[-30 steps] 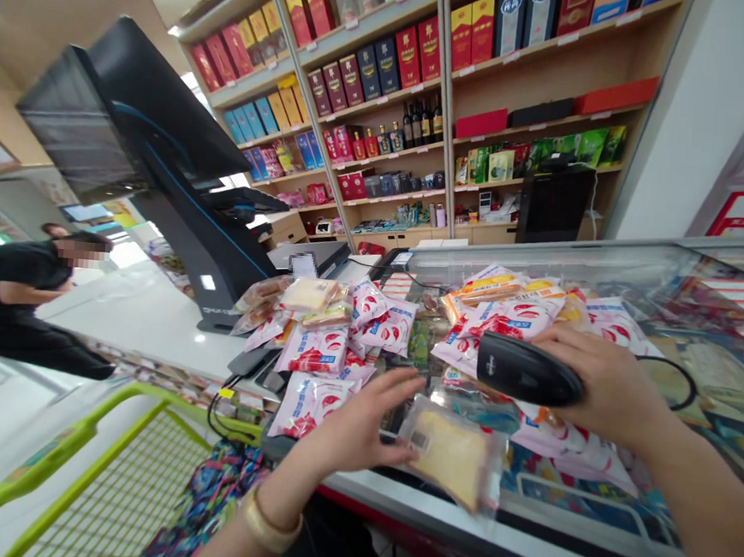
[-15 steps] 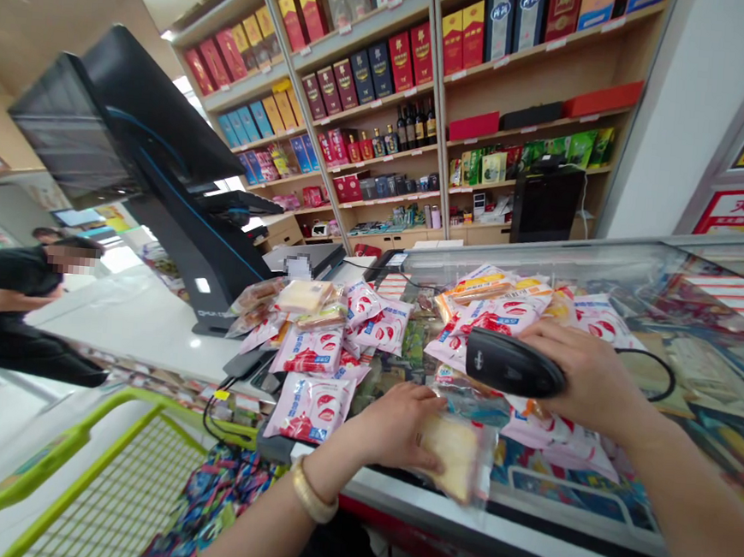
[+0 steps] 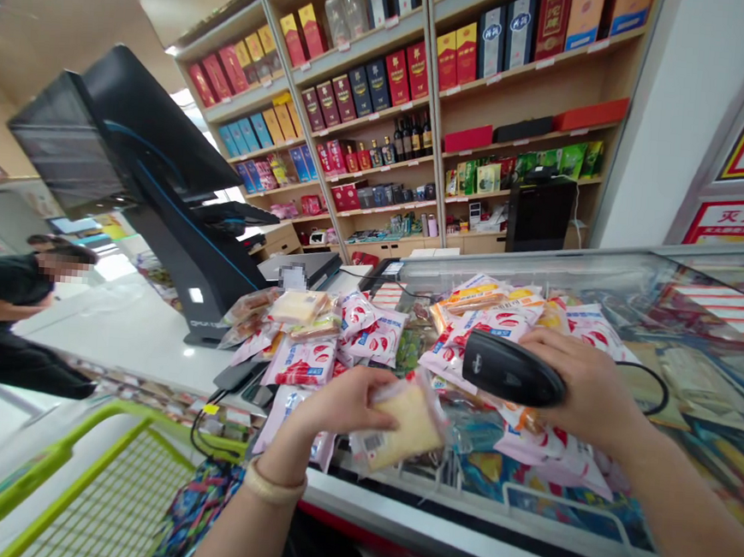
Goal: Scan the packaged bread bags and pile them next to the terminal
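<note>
My left hand point(image 3: 352, 406) grips a clear packet of sliced bread point(image 3: 408, 427) by its left side, tilted, with a barcode label showing. In my right hand point(image 3: 586, 381) is a black barcode scanner point(image 3: 513, 368), its head pointing left above the packets. Pink-and-white packets point(image 3: 501, 323) and orange-marked ones lie heaped around the scanner on the glass-topped freezer point(image 3: 559, 521). Left of them, another pile has pink packets point(image 3: 304, 361) with a packet of bread point(image 3: 298, 307) on top. My left wrist wears a bangle point(image 3: 275, 484).
A black register screen point(image 3: 164, 142) stands on the white counter point(image 3: 149, 330) at left. A green shopping cart point(image 3: 104, 481) with colourful small packs is at lower left. Shelves of boxes and bottles point(image 3: 373, 98) line the back. A person in black point(image 3: 9, 310) bends at the far left.
My left hand has lifted the bread packet up and to the left, turning it so that its barcode label shows. My right hand keeps the scanner in nearly the same place.
</note>
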Demonstrator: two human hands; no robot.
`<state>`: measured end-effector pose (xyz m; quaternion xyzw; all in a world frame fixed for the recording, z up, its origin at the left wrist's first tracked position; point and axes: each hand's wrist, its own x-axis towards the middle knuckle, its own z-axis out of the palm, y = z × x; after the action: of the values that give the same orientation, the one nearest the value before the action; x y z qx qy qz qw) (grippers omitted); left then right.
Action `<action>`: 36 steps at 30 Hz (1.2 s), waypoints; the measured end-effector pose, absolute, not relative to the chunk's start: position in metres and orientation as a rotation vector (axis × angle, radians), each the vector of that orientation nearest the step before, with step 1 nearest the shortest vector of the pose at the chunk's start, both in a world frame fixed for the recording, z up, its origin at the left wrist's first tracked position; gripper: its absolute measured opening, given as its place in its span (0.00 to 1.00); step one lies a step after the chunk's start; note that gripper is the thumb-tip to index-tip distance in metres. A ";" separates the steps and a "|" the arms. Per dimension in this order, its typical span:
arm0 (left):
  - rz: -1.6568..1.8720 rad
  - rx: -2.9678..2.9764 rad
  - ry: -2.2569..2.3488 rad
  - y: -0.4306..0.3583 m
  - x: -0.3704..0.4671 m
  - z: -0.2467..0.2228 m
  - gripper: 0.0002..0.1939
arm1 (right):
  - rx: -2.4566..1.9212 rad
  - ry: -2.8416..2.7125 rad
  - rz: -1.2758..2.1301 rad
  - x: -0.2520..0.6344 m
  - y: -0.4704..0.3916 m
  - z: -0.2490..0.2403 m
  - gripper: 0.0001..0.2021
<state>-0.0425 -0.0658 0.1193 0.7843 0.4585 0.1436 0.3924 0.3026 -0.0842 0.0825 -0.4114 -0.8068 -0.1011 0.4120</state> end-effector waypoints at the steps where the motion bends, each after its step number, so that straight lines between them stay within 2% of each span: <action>1: 0.566 1.843 1.169 -0.061 -0.044 0.119 0.19 | -1.041 -2.000 -0.268 0.303 -0.085 0.082 0.13; 5: 1.302 1.230 1.097 -0.029 -0.020 0.106 0.27 | -1.081 -1.909 -0.309 0.304 -0.087 0.082 0.12; 8: 1.451 1.054 0.985 -0.001 0.016 0.095 0.27 | -1.081 -1.909 -0.323 0.303 -0.089 0.084 0.11; 13: 1.703 1.204 1.046 0.023 0.048 0.089 0.24 | -1.087 -1.927 -0.372 0.302 -0.090 0.088 0.13; 26: 1.725 1.434 1.218 0.013 0.042 0.071 0.23 | -1.212 -2.056 -0.340 0.299 -0.098 0.102 0.08; 36: 1.830 1.419 1.331 0.024 0.030 0.063 0.22 | -1.130 -2.019 -0.408 0.302 -0.096 0.098 0.13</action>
<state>0.0299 0.0243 0.0630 0.5168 0.4845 0.6662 0.2331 0.3018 -0.0956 0.0976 -0.4438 -0.7927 -0.1602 0.3860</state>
